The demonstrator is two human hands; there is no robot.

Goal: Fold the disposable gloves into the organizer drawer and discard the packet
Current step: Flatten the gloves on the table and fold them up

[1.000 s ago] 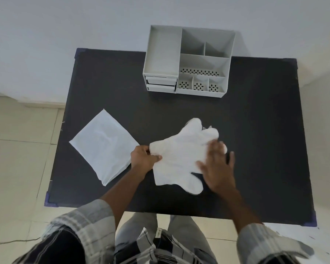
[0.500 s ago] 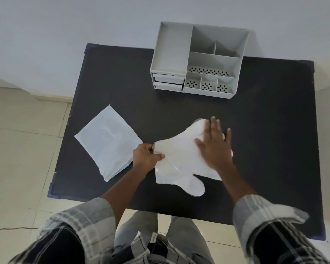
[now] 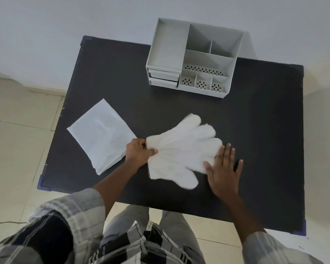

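Pinching the gloves [image 3: 181,149] at the cuff on the table [image 3: 255,111], the left hand [image 3: 139,152] risks bunching the thin film if the flat, open-fingered right hand [image 3: 224,173] slips.

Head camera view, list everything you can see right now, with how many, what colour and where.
table: one, black with purple corner caps, filling the middle of the view, against the wall
organizer: one, light grey, far edge of the table, open compartments on top and two closed drawers at its front left
disposable gloves: white, lying flat at table centre, count of layers cannot be told
packet: one, white, flat on the table's left side, beside the gloves
floor: pale tiles, around the table
left hand: one, its fingers pinching the cuff end of the gloves
right hand: one, flat and open, resting at the gloves' finger end
sleeves: two, grey and black plaid, bottom of the view
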